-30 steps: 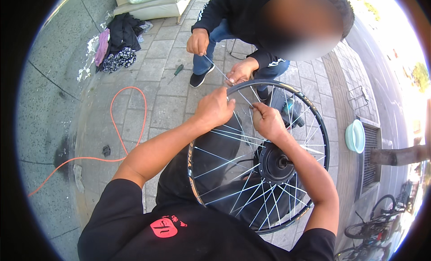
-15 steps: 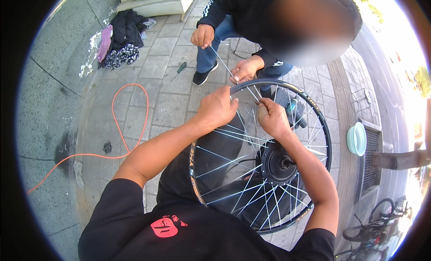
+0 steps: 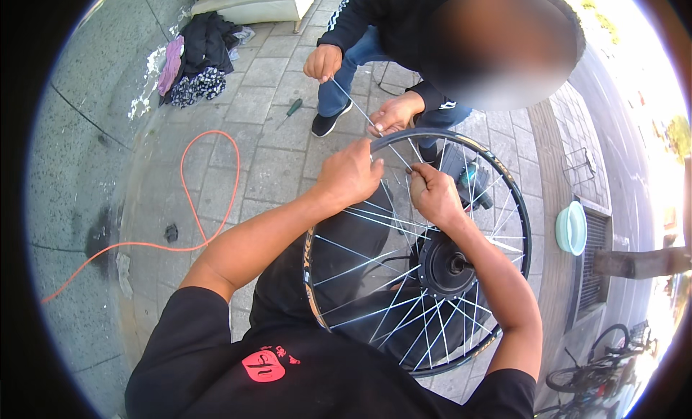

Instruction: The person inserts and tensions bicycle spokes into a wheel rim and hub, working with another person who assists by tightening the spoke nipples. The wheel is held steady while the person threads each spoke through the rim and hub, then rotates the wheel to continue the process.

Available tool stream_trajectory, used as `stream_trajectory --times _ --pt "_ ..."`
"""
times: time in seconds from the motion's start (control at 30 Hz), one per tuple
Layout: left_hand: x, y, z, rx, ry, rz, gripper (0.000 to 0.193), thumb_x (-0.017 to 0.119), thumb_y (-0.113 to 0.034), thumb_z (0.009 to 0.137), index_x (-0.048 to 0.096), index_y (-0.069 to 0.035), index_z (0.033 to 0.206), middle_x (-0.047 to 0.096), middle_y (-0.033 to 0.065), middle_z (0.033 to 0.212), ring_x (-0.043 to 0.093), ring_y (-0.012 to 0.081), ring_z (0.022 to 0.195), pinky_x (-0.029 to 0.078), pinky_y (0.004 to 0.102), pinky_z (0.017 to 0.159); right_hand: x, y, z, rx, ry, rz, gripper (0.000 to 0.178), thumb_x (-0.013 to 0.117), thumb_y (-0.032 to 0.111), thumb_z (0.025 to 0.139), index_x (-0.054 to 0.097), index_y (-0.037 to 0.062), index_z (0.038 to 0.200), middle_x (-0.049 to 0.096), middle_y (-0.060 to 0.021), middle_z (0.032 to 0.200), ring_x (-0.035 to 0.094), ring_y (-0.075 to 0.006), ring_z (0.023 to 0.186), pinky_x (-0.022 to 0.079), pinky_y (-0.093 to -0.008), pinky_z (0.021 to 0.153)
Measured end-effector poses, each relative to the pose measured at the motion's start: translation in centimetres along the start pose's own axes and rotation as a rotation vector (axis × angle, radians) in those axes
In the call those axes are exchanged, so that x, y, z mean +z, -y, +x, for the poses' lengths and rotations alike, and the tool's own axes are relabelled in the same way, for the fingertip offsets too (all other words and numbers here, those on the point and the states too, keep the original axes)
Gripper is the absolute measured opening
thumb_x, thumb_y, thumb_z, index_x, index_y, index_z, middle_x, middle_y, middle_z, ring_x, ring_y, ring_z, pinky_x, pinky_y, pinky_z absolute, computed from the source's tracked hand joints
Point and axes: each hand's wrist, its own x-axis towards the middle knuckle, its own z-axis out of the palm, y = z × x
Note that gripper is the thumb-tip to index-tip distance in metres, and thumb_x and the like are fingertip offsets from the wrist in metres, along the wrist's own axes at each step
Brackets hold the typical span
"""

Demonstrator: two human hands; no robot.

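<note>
A bicycle wheel (image 3: 527, 224) with a black rim and a large black hub motor (image 3: 438, 264) is held tilted over my legs. My left hand (image 3: 351, 172) is closed around the rim at its upper left. Inside the wheel, my right hand (image 3: 436, 195) pinches a thin metal spoke (image 3: 398, 154) that runs up to the rim's far side. Facing me, a person in a black jacket has one hand (image 3: 393, 114) at the rim near my left hand. Their other hand (image 3: 322, 62) holds a thin metal rod (image 3: 352, 98) whose tip reaches the rim.
A green-handled screwdriver (image 3: 293, 108) and an orange hose (image 3: 236, 175) lie on the paving. A teal-and-black power tool (image 3: 473, 180) sits beyond the wheel. Clothes (image 3: 202, 55) are heaped by the wall, a pale basin (image 3: 571, 228) stands at right, and bicycles (image 3: 602, 368) lower right.
My right hand has shifted slightly left, with the spoke in its fingers. The other person's rod hand has moved slightly left and down. My left hand stays on the rim.
</note>
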Motion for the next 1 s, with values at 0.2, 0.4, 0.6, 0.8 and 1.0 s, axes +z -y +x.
stream_trajectory --times 0.2,0.4,0.6,0.8,1.0 --pt "-0.4 -0.4 0.0 -0.008 0.013 0.014 0.043 0.069 -0.033 0.1 0.062 0.003 0.121 0.073 0.0255 0.108 0.072 0.048 0.098 0.056 0.0577 0.085 -0.1 0.1 0.0 -0.007 -0.007 0.016 0.029 0.058 0.013 0.102 0.075 -0.0011 0.12 0.075 -0.0316 0.099 0.076 -0.0477 0.097 0.058 -0.048 0.088" --pt "0.0 0.1 0.1 0.023 -0.021 0.02 0.043 0.07 -0.034 0.099 0.062 0.003 0.121 0.073 0.0245 0.103 0.073 0.0472 0.093 0.056 0.0568 0.082 0.1 -0.3 0.1 -0.037 -0.023 0.001 0.026 0.059 0.013 0.103 0.075 -0.0016 0.119 0.075 -0.0281 0.094 0.076 -0.0394 0.087 0.058 -0.0437 0.081" --pt "-0.2 -0.2 -0.1 0.012 -0.018 0.012 0.041 0.07 -0.033 0.1 0.062 0.002 0.119 0.073 0.0241 0.103 0.073 0.0474 0.093 0.056 0.0571 0.082 0.4 -1.3 0.2 -0.072 -0.038 -0.012 0.025 0.059 0.012 0.104 0.075 -0.0017 0.117 0.074 -0.0259 0.09 0.076 -0.0355 0.08 0.057 -0.0418 0.076" --pt "-0.1 -0.3 0.0 0.004 -0.01 0.025 0.041 0.07 -0.033 0.1 0.063 0.002 0.119 0.073 0.0239 0.103 0.073 0.0471 0.094 0.056 0.0568 0.082 0.4 -0.9 0.1 -0.059 -0.033 0.008 0.025 0.059 0.012 0.104 0.075 -0.0015 0.118 0.072 -0.0244 0.086 0.075 -0.0322 0.076 0.057 -0.0408 0.074" --pt "-0.2 -0.3 0.3 0.041 -0.017 0.064 0.038 0.07 -0.029 0.099 0.063 0.001 0.121 0.072 0.0242 0.103 0.073 0.0467 0.095 0.057 0.0567 0.084 0.3 -1.0 0.2 -0.067 -0.037 -0.014 0.026 0.06 0.013 0.103 0.075 -0.0011 0.118 0.072 -0.023 0.083 0.074 -0.0305 0.073 0.057 -0.0407 0.073"
